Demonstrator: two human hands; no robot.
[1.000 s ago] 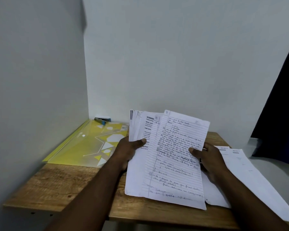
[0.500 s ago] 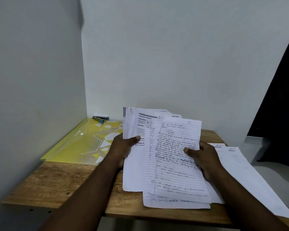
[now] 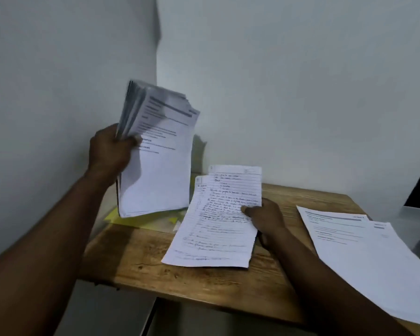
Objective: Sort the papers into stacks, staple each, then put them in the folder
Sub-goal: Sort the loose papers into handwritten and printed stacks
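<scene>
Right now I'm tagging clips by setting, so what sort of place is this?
Probably a study corner in a home or office: a small wooden table is set into a corner of plain white walls, there are handwritten lined sheets and printed papers, and a yellow folder lies on the table.

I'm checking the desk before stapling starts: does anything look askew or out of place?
Yes. The printed sheets at the right lie fanned, not squared, and reach past the wooden table's right edge, so they might slip off. The handwritten pages the right hand pinches are offset too.
</scene>
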